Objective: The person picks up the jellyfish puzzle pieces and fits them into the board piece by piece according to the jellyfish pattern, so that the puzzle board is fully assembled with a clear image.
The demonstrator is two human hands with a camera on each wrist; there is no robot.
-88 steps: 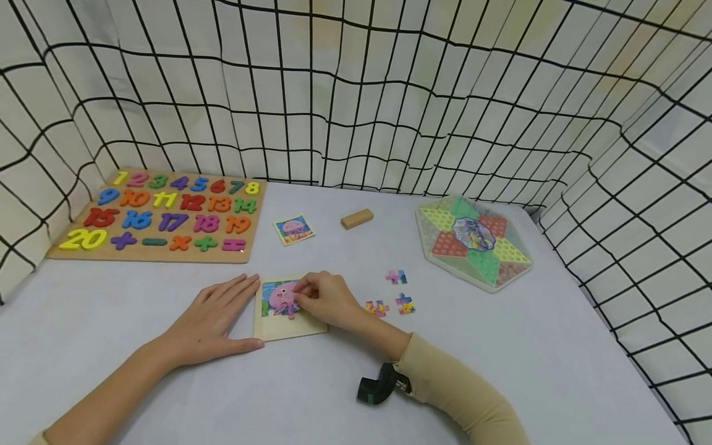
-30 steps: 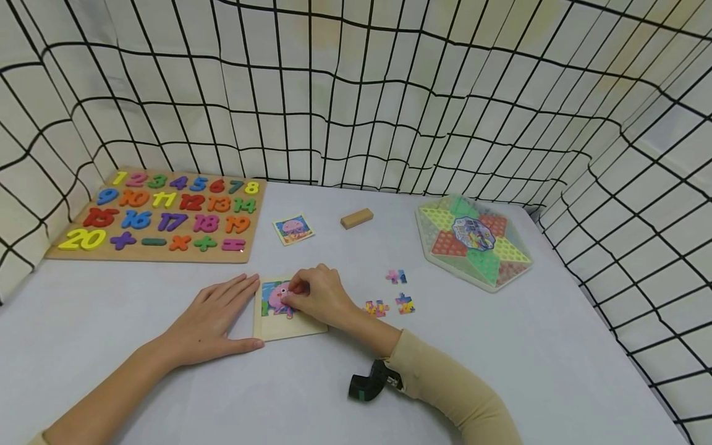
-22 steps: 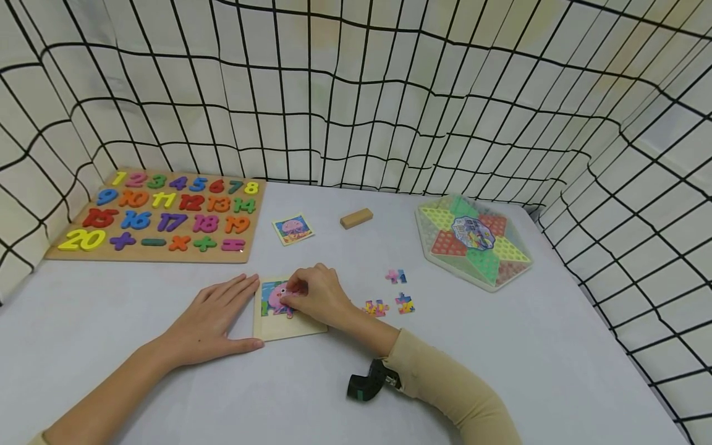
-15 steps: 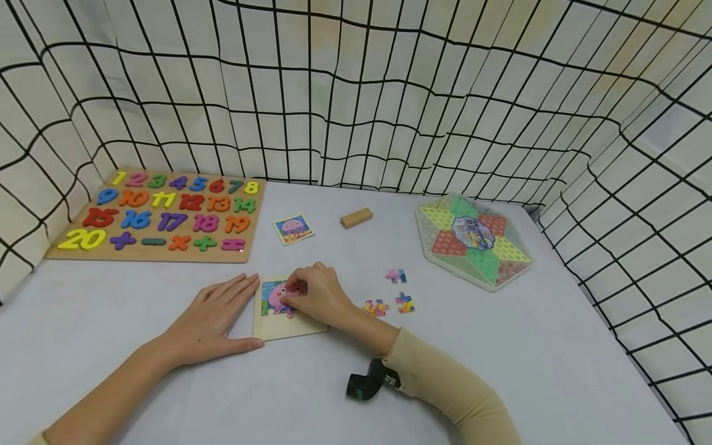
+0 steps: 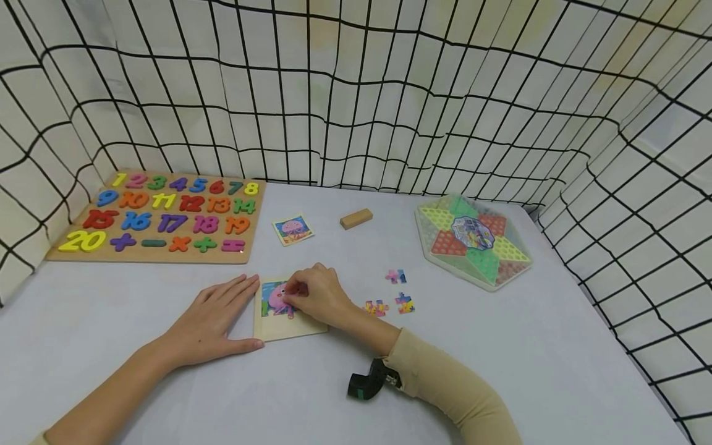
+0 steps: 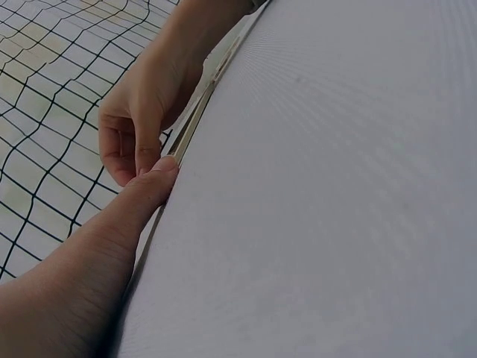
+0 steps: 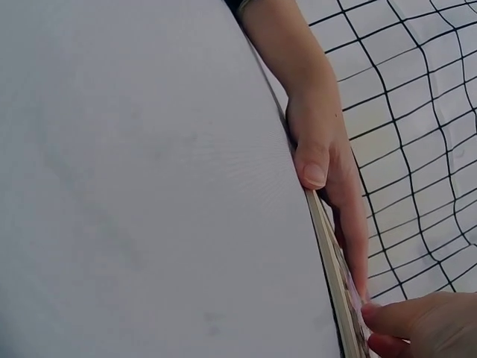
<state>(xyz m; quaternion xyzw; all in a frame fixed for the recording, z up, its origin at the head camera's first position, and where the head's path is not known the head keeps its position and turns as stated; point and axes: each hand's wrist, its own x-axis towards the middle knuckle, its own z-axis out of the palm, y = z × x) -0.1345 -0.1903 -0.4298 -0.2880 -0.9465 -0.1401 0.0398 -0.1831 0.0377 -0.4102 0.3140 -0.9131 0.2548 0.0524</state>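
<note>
A small wooden puzzle tray (image 5: 295,330) lies flat in front of me, its upper part filled with a pink octopus picture (image 5: 274,301) on blue. My left hand (image 5: 208,321) lies along the tray's left side, fingers straight and thumb at the near corner. Over the picture, my right hand (image 5: 322,296) pinches a puzzle piece between thumb and forefinger; the fingers largely hide it. Loose puzzle pieces lie right of the tray: a pink-and-blue one (image 5: 396,276), a yellow-and-blue one (image 5: 405,303) and a yellow-pink one (image 5: 377,308), partly behind the right wrist.
Behind the tray are a small octopus picture card (image 5: 293,229) and a wooden block (image 5: 356,218). A number board (image 5: 161,216) stands back left, a hexagonal game box (image 5: 473,241) back right. Black netting (image 5: 356,93) over white cloth rises around the table.
Over the last three seconds my right hand has shifted slightly left over the picture. In the last second it has hardly moved. My left hand stays in place.
</note>
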